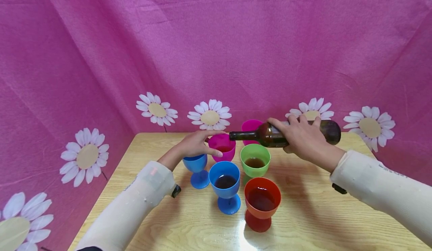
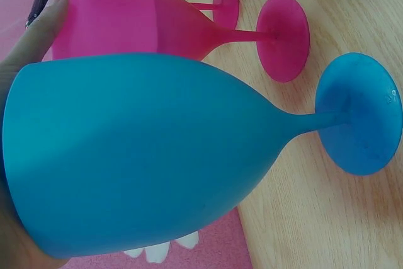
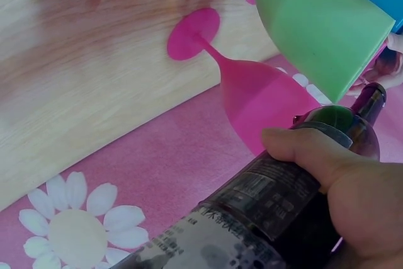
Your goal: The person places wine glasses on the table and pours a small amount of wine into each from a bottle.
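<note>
My left hand [image 1: 194,145] holds a pink goblet [image 1: 229,155] near its rim, thumb in front and fingers behind. Some reddish liquid shows inside that goblet. With my right hand [image 1: 305,140] I grip a dark glass wine bottle [image 1: 270,135] around its body, fingers over the top. The bottle lies nearly level in the air, its neck pointing left and its mouth over the pink goblet's rim. In the right wrist view, the bottle's label [image 3: 208,244] shows below my thumb. A blue goblet [image 2: 145,149] stands close beside my left hand, partly hidden by it in the head view.
On the wooden table [image 1: 314,209] stand another blue goblet [image 1: 224,191], a green goblet [image 1: 255,150] and an orange-red goblet [image 1: 262,212], each with dark liquid. A second pink goblet [image 1: 251,126] is behind the bottle. A pink cloth [image 1: 236,56] with daisies hangs behind.
</note>
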Action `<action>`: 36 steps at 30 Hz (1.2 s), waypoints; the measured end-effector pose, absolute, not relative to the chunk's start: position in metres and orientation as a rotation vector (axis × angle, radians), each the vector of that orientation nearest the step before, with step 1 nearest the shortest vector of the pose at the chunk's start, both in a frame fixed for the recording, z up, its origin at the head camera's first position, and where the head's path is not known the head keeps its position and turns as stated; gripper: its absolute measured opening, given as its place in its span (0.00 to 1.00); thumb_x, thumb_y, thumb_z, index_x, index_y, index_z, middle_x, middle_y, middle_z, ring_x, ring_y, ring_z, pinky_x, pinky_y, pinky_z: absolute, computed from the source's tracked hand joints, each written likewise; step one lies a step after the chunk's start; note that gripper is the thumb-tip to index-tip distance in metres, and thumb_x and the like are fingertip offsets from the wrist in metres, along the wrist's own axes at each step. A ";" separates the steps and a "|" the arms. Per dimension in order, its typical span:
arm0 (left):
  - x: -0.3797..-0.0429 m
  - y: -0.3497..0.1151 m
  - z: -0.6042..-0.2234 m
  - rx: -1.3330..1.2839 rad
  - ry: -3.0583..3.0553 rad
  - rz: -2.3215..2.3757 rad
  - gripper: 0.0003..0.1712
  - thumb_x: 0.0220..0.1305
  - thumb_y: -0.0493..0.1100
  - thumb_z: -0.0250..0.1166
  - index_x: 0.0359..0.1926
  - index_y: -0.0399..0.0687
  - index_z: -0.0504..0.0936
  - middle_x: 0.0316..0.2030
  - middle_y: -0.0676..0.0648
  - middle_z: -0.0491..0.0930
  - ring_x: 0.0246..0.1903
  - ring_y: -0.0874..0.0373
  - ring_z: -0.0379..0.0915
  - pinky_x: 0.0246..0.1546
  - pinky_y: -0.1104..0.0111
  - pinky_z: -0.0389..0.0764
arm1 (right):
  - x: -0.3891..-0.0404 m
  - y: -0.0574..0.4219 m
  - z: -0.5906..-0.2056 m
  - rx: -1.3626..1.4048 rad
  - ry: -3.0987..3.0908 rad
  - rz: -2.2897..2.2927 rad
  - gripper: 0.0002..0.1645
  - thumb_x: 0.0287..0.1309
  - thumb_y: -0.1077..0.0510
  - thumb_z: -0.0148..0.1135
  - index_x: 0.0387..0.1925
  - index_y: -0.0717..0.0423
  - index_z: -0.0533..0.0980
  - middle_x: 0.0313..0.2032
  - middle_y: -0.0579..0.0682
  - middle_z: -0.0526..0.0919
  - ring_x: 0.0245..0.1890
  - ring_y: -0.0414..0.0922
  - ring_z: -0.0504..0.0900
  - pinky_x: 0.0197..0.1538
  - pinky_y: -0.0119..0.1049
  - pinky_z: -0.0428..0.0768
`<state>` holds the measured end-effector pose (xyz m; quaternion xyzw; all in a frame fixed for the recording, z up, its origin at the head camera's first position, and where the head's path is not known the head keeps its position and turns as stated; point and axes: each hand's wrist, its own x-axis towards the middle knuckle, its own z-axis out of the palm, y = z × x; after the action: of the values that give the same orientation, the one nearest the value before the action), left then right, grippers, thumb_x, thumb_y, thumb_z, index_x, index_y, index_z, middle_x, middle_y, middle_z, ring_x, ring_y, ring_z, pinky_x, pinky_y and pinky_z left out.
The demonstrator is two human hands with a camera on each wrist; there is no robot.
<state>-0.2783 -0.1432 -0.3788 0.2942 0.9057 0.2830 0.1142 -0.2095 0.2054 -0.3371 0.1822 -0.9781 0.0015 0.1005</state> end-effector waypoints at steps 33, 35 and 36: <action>-0.277 -0.143 -0.378 0.870 2.663 0.822 0.48 0.56 0.63 0.76 0.76 0.65 0.69 0.61 0.51 0.81 0.58 0.49 0.76 0.51 0.54 0.81 | -0.202 0.215 -0.379 0.390 -2.880 0.459 0.60 0.47 0.48 0.83 0.76 0.34 0.57 0.51 0.66 0.75 0.45 0.65 0.75 0.34 0.54 0.69; -0.278 -0.143 -0.378 0.873 2.662 0.821 0.48 0.56 0.63 0.76 0.76 0.65 0.69 0.61 0.51 0.81 0.58 0.49 0.76 0.52 0.54 0.81 | -0.202 0.216 -0.384 0.374 -2.869 0.502 0.61 0.46 0.48 0.84 0.76 0.34 0.57 0.50 0.66 0.75 0.45 0.65 0.76 0.34 0.53 0.69; -0.278 -0.143 -0.378 0.874 2.664 0.819 0.48 0.56 0.63 0.76 0.76 0.65 0.69 0.61 0.51 0.81 0.58 0.49 0.76 0.52 0.54 0.81 | -0.201 0.216 -0.386 0.368 -2.861 0.523 0.61 0.45 0.49 0.84 0.76 0.34 0.57 0.50 0.66 0.75 0.46 0.65 0.76 0.33 0.53 0.69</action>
<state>-0.2779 -0.1434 -0.3782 0.2975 0.9065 0.2787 0.1102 -0.2014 0.2159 -0.3858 0.1249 -0.9705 0.1775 0.1050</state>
